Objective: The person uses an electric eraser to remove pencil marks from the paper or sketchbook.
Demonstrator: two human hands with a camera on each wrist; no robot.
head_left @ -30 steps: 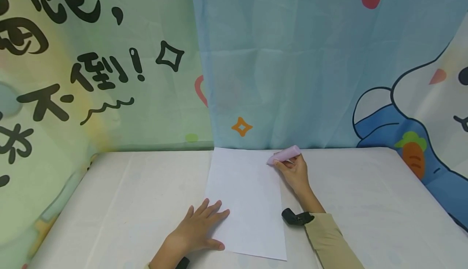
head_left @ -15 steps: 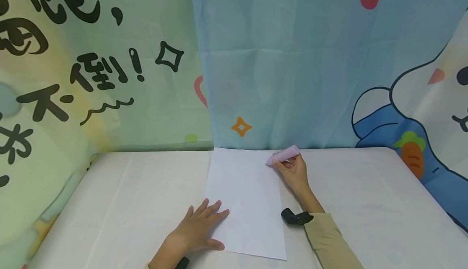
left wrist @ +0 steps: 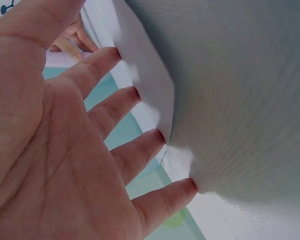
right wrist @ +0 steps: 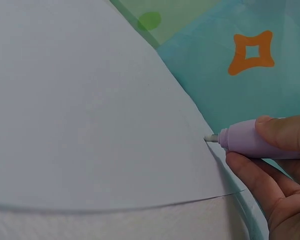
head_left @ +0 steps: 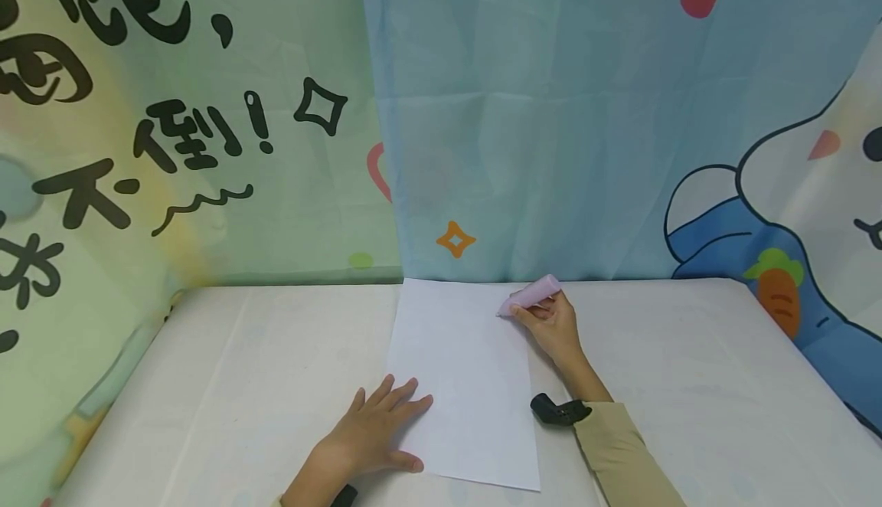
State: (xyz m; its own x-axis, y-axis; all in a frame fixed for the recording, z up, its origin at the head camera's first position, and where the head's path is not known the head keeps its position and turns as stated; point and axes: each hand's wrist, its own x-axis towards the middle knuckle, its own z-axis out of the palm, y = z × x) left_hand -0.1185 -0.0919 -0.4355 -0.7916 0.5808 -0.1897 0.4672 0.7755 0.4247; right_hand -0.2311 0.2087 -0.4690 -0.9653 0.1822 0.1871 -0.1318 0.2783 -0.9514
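Note:
In my right hand (head_left: 553,329) is a thick lilac electric eraser (head_left: 534,293), pinched between thumb and fingers. It slants down to the left, and its slim pale tip meets the paper near the far right corner. The right wrist view shows that tip close to the sheet's edge, with the thumb on top of the lilac barrel (right wrist: 244,140). A white sheet of paper (head_left: 468,384) lies lengthwise on the table, with no marks that I can make out. My left hand (head_left: 372,430) rests with spread fingers over its near left edge; the fingertips (left wrist: 132,93) touch the sheet.
The white table (head_left: 276,369) extends on both sides of the paper. A printed cloth backdrop (head_left: 551,147) rises right behind the table's far edge. A black wrist device (head_left: 560,410) sits at my right sleeve, beside the paper.
My right hand has shifted slightly left and toward me, taking the electric eraser's tip along over the paper. The left hand and the sheet have stayed in place.

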